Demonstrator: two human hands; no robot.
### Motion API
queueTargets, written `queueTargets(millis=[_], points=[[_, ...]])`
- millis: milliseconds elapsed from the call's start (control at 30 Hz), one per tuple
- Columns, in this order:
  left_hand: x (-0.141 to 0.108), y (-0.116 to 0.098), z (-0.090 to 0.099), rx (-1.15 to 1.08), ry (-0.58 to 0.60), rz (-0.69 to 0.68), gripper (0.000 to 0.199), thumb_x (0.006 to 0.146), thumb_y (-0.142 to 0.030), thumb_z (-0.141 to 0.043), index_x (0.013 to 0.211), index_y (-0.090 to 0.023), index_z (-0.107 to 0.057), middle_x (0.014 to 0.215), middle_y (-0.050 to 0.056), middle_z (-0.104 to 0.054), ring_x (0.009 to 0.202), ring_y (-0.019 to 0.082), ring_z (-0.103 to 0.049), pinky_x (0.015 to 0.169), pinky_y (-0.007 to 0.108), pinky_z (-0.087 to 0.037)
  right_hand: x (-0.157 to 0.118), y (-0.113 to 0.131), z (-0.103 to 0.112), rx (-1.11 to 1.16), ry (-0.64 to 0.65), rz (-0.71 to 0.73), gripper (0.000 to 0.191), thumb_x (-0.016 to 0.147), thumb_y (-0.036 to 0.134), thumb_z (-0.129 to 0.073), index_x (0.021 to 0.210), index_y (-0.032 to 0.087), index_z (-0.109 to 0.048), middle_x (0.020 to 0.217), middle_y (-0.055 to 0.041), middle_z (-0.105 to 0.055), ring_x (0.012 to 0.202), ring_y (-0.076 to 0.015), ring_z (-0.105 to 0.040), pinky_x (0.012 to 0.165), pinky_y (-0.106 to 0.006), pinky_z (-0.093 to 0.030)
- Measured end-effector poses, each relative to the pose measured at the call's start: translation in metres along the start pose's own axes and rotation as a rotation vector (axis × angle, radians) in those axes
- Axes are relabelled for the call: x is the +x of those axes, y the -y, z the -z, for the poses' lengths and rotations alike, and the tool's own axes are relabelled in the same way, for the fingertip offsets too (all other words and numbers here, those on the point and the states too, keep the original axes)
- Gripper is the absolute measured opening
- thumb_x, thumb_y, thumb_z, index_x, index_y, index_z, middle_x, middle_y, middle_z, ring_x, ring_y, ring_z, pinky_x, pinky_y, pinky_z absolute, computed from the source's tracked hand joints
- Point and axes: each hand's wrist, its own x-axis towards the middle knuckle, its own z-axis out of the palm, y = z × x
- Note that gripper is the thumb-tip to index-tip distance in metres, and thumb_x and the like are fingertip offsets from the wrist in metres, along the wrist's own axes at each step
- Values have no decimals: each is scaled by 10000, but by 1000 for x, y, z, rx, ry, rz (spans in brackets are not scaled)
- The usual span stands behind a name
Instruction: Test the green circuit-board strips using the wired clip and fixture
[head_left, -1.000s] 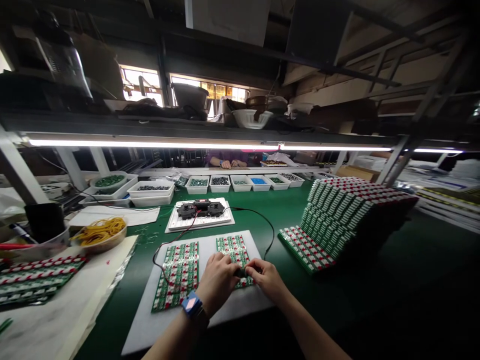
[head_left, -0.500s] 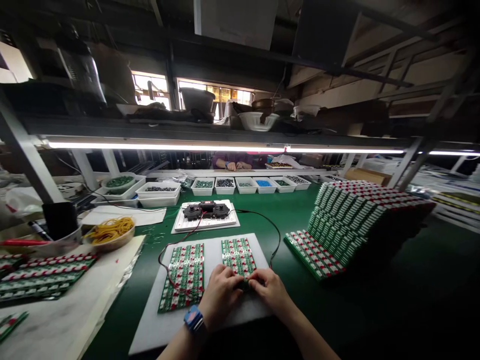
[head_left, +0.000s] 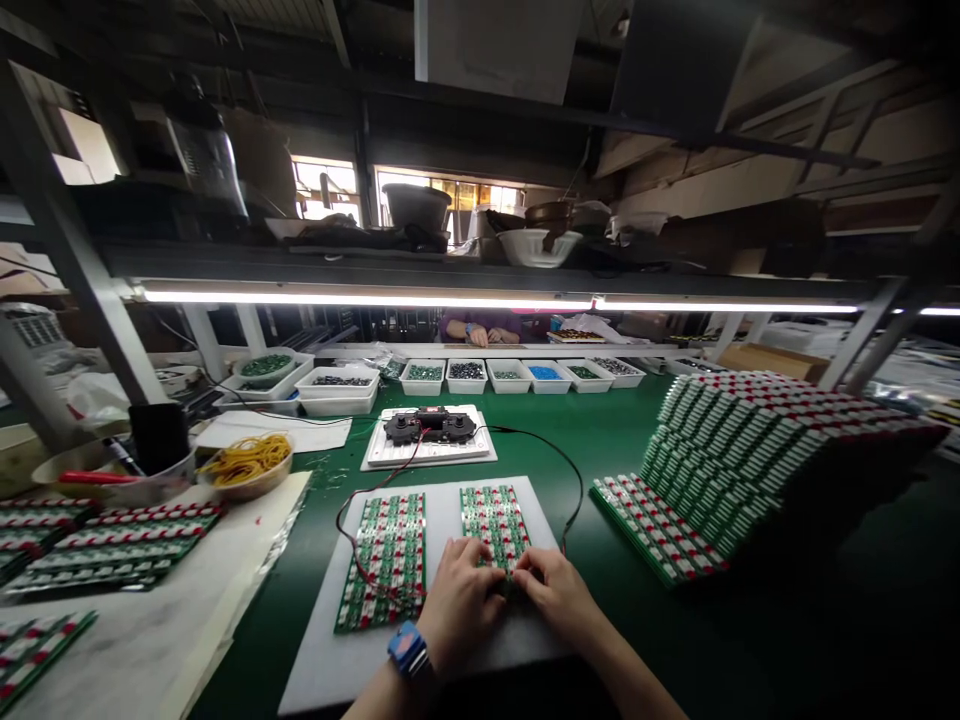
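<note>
A green circuit board panel with rows of white and red parts lies on a white pad. My left hand, with a blue wrist strap, has its fingers bent over the panel's near end. From the other side, my right hand pinches that same near edge with thumb and forefinger. The fingers hide this end, so any small part between them cannot be made out. A second circuit board panel lies to the left on the pad, with thin red and black wires across its lower part.
Behind the pad, a black device with wires sits on a white tray. Stacked panels rise at right. Small parts bins line the back. At left are yellow rubber bands and more panels. Another person's hands show beyond.
The view has swung slightly left, so everything sits further right in the picture. Both hands stay at the panel's near end, with only slight finger movement.
</note>
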Motion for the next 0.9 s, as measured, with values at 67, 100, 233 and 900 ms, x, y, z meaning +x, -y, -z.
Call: queueTargets(millis=[67, 100, 233, 900], points=[[1, 1, -1, -35, 32, 4, 298, 785, -172, -650, 1050, -279, -733, 1243, 66, -603, 1309, 293, -435, 1175, 550, -234, 0, 1, 0, -15, 8, -8, 161, 829, 286, -535, 740, 205, -641, 813, -37, -703, 874, -219, -611, 776, -290, -408], [1, 1, -2, -50, 50, 4, 317, 785, -159, -639, 1069, -271, -725, 1276, 67, -595, 1357, 298, -394, 1189, 558, -200, 1, 1, 1, -22, 10, -11, 164, 833, 287, -530, 739, 205, -636, 812, -36, -702, 871, -218, -611, 773, -289, -407], [1, 3, -5, -97, 75, -13, 333, 793, -139, -603, 1092, -242, -708, 1301, 60, -605, 1395, 285, -368, 1210, 540, -171, 1, 2, 3, -29, 22, -17, 163, 831, 276, -524, 727, 202, -624, 800, -33, -696, 832, -203, -613, 742, -275, -405], [-1, -1, -3, -92, 73, -51, 289, 787, -141, -568, 1049, -200, -673, 1193, 59, -656, 1340, 242, -449, 1225, 472, -172, -1, -9, -8, -53, -70, 6, 205, 864, 309, -511, 720, 212, -621, 815, -31, -696, 885, -221, -605, 776, -292, -406]])
